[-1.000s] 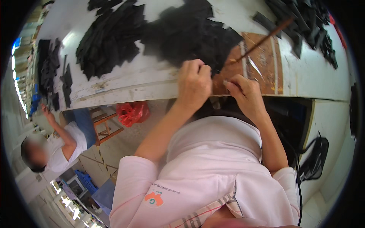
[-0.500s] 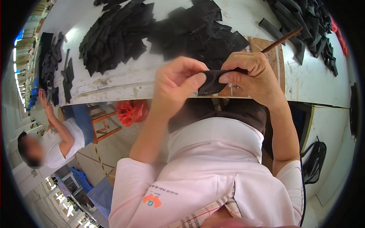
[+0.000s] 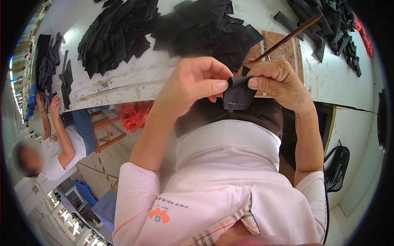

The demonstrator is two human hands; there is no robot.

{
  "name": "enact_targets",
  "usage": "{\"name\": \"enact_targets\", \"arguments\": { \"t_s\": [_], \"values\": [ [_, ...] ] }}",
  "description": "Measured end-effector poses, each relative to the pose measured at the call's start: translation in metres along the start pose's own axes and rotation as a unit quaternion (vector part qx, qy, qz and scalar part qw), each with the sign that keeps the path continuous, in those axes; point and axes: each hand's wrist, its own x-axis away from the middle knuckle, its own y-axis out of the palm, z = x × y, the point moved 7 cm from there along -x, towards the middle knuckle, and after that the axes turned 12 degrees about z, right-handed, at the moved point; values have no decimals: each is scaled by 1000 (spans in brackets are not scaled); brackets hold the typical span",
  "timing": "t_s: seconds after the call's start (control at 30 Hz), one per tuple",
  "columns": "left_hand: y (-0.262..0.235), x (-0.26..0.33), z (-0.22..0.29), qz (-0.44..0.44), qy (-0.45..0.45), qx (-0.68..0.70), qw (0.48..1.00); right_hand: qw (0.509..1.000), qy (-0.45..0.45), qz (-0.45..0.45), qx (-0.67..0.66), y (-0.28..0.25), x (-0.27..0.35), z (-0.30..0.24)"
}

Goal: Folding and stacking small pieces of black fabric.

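Observation:
A small black fabric piece [image 3: 240, 95] with a light stitch line near its lower end is stretched between my hands, just over the table's near edge. My left hand [image 3: 192, 85] pinches its upper left corner between thumb and fingers. Opposite it, my right hand [image 3: 282, 85] grips the upper right side, thumb on the front and fingers curled behind. Just beyond the right hand, a slim brown stick [image 3: 289, 37] slants up over a brown wooden board [image 3: 269, 40]. Its lower end is close to my knuckles.
Heaps of flat black fabric pieces [image 3: 117, 39] spread across the white table [image 3: 119, 92]. Rolled black pieces [image 3: 314, 18] lie at the far right. A red plastic bag [image 3: 133, 117] and wooden stool [image 3: 110, 141] stand left below, near a co-worker [image 3: 67, 143]. A black bag [image 3: 340, 168] hangs right.
The fabric piece has turned from lying sideways to hanging with its stitched end down toward me. My left hand has shifted its grip to the upper corner. The co-worker's hands have moved.

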Motion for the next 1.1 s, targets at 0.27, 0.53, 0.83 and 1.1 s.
{"name": "enact_targets", "arguments": {
  "t_s": [0.27, 0.53, 0.83, 1.1],
  "values": [
    [6, 2, 0, 108, 79, -136, 982, 951, -137, 175, 213, -7, 2, -10],
    [37, 30, 20, 295, 364, -292, 834, 930, -156, 330, 50, -3, 28, -19],
    [13, 3, -5, 285, 85, 118, 948, 876, -257, 374, 162, 0, 22, -6],
    [21, -3, -12, 240, 129, -9, 962, 802, 188, 80, -562, 33, 19, 45]
  ]
}}
